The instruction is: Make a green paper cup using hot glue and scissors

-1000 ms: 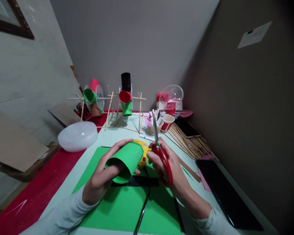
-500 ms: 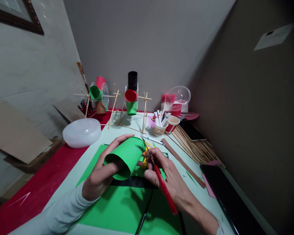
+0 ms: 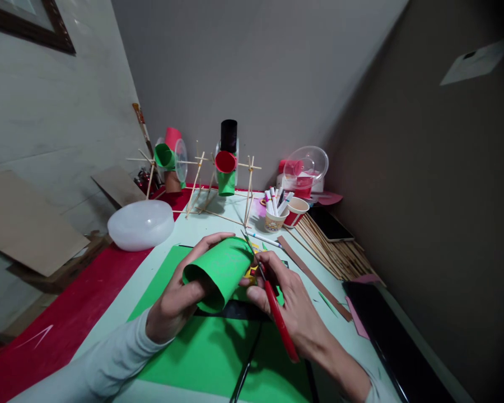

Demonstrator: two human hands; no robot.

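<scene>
My left hand (image 3: 172,305) grips a rolled green paper tube (image 3: 224,266), with the thumb inside its near opening and fingers along its far side. Faint pencil-like marks show on the tube's surface. In my right hand (image 3: 296,305) are red-handled scissors (image 3: 280,322), their thin dark blades pointing up and away at the tube's far right end. Whether the blades touch the paper I cannot tell. Below both hands lies a large green sheet (image 3: 185,352) with a black strip across it. A yellow object, partly hidden, sits behind my right fingers.
Stick frames carrying coloured paper tubes (image 3: 225,162) stand at the back. Beside them are a cup of markers (image 3: 275,221), a red-and-white paper cup (image 3: 296,211) and bamboo sticks (image 3: 327,252). A translucent bowl (image 3: 140,225) is at left, a long black object (image 3: 395,336) at right.
The green tube and both hands have shifted slightly to the right. The tube has turned a little, and the scissors stay at its far right end.
</scene>
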